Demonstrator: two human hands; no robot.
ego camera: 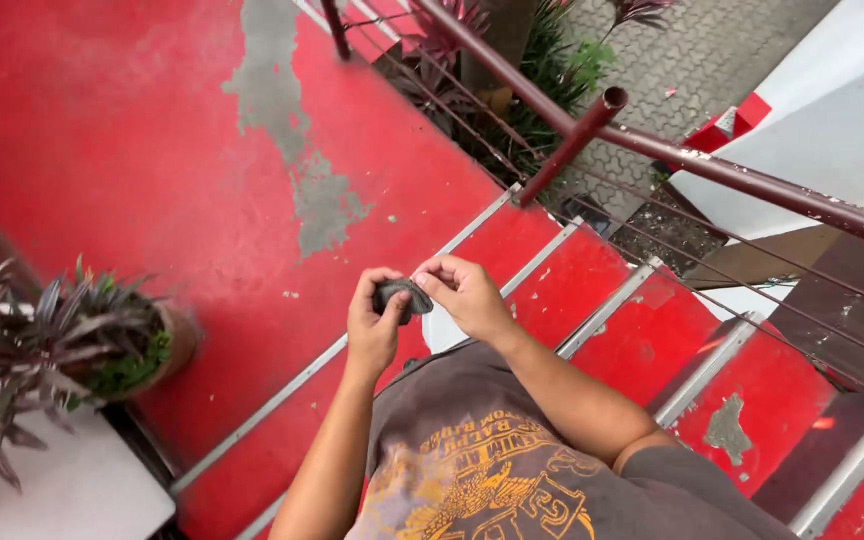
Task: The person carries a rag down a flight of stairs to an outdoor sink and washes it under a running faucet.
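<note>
Both of my hands meet in front of my chest over red-painted stairs. My left hand (372, 325) pinches a small dark rounded object (402, 296) between thumb and fingers. My right hand (467, 295) grips the same object from its right side with the fingertips. What the object is cannot be told; it looks dark grey and crumpled or lumpy. My grey shirt with a yellow print (497, 460) fills the bottom of the view.
A red landing with patches of worn grey paint (297, 150) lies ahead. Red steps with metal edging (612, 310) descend to the right. A dark red metal railing (652, 145) runs along the stairs. A potted plant (82, 345) stands at the left beside a white surface (72, 490).
</note>
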